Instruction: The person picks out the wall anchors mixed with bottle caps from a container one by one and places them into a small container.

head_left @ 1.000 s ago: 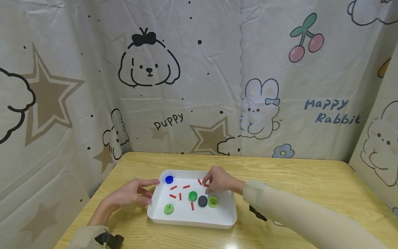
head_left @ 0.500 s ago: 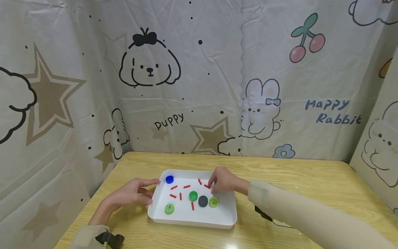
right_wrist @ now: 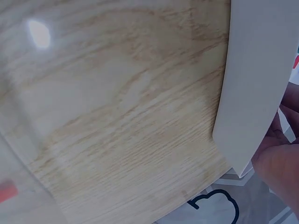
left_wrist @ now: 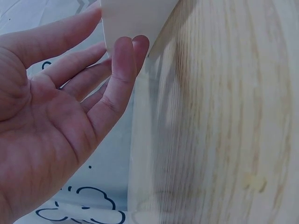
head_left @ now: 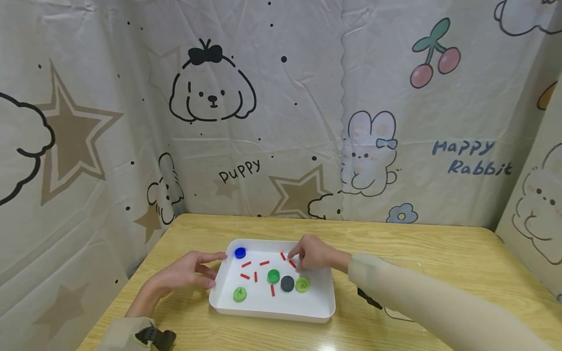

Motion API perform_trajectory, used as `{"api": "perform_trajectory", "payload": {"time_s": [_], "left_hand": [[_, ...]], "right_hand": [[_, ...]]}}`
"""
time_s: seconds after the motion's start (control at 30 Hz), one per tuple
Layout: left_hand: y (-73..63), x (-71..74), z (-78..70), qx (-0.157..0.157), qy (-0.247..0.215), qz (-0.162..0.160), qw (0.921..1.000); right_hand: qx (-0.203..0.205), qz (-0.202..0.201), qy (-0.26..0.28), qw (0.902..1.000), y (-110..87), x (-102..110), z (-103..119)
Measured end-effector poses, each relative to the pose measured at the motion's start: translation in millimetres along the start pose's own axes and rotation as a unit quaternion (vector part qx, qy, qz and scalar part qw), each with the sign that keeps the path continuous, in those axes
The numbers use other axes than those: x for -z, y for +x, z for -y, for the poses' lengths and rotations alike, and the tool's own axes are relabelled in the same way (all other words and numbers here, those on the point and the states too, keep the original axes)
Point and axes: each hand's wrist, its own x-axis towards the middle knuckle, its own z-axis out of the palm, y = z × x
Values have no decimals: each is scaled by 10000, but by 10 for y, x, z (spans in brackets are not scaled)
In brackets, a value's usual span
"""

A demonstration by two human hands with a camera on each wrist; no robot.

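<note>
A shallow white tray [head_left: 263, 312] sits on the wooden table with several short red sticks [head_left: 264, 263] scattered inside. Among them lie round caps: a blue cap [head_left: 240, 252], a light green cap [head_left: 239, 294], a green cap [head_left: 273, 276], a dark grey cap [head_left: 287, 283] and a yellow-green cap [head_left: 302, 284]. My left hand [head_left: 186, 273] has its fingers extended against the tray's left wall. Over the tray's right part, my right hand [head_left: 313, 253] reaches down, index finger and thumb apart around a red stick [head_left: 292, 263] that lies on the tray floor.
A clear transparent container [head_left: 399, 316] lies right of the tray, partly under the right sleeve [head_left: 421, 292]. In the right wrist view a red piece [right_wrist: 7, 191] shows by its edge. A printed curtain [head_left: 281, 107] hangs behind the table.
The right hand shifts slightly right, then back left, and its index finger now points between two red sticks. The stick by the thumb has turned more diagonal. The left hand stays put.
</note>
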Motion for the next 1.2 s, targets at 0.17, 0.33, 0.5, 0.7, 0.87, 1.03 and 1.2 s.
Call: {"api": "perform_trajectory", "payload": {"time_s": [0.17, 0.33, 0.5, 0.7, 0.87, 1.03, 1.2], "left_hand": [[6, 4, 13, 6, -73, 2, 10000], [4, 1, 9, -13, -133, 27, 9999], [-1, -6, -7, -56, -234, 45, 9997], [-5, -15, -6, -30, -255, 41, 9997], [-5, -19, -12, -24, -176, 21, 9998], [-5, -11, -13, 28, -65, -28, 10000], [7, -2, 5, 25, -77, -16, 10000]], "right_hand": [[43, 111, -50, 9999, 6, 11, 8], [110, 119, -93, 9998, 2, 5, 26], [115, 142, 87, 9998, 6, -21, 37], [-373, 252, 819, 9956, 7, -27, 41], [-589, 272, 1100, 9918, 9, -13, 31], [-529, 289, 1011, 9930, 17, -11, 5], [-384, 246, 860, 9953, 18, -27, -17]]}}
